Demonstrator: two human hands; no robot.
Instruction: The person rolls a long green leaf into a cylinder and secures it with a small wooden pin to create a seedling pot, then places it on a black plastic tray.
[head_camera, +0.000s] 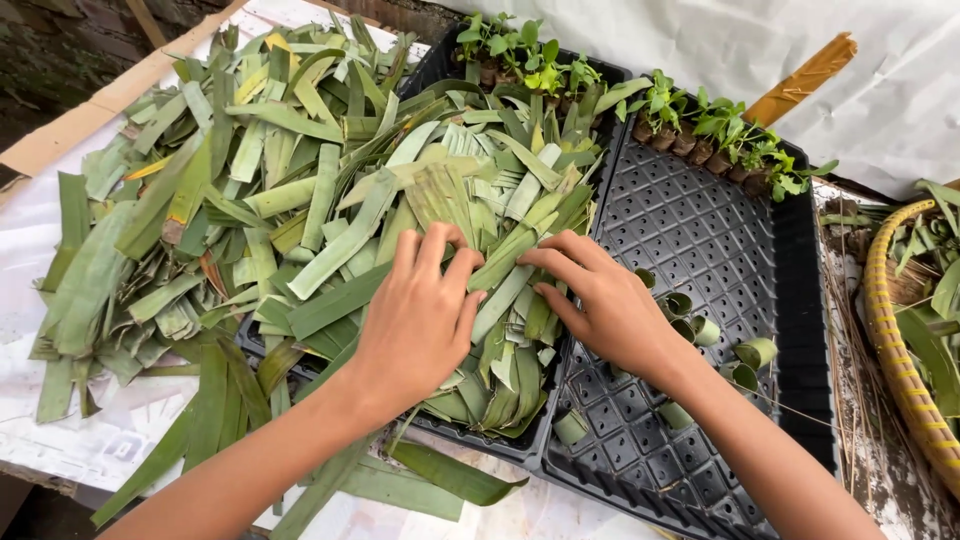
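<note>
A large heap of cut green leaf strips (280, 190) covers the left black seedling tray and spills over the table. My left hand (420, 315) rests palm down on the strips, fingers curled into the pile. My right hand (600, 300) is beside it, fingertips pinching at a strip near the heap's right edge. It is unclear whether either hand has a strip lifted free. The right black seedling tray (720, 230) holds several small rolled leaf cups (690, 325) just past my right wrist.
Small green seedlings (720, 130) in soil plugs line the far edge of both trays. A yellow woven basket (900, 360) with leaves sits at the right. White sheeting (880, 60) lies behind, and a cardboard edge (70, 130) borders the left.
</note>
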